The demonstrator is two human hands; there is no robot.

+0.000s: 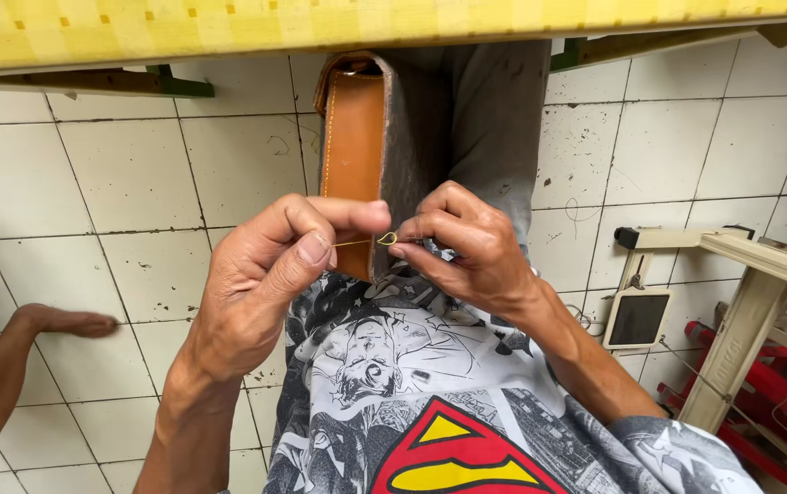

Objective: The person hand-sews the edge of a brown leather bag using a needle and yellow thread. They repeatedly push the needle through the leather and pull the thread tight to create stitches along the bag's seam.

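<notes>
A tan leather piece (353,146) stands upright at frame centre, the left hand (270,274) pinching a yellow thread (357,242), the right hand (466,247) pinching its loop beside the edge.

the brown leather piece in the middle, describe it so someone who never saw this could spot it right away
Look just below the yellow checked tabletop edge at the top, where a grey trouser leg runs down over white floor tiles. The tan brown leather piece stands upright against that leg, above the left hand and right hand. It alone is smooth orange-brown, with pale stitching along its edge.
</notes>
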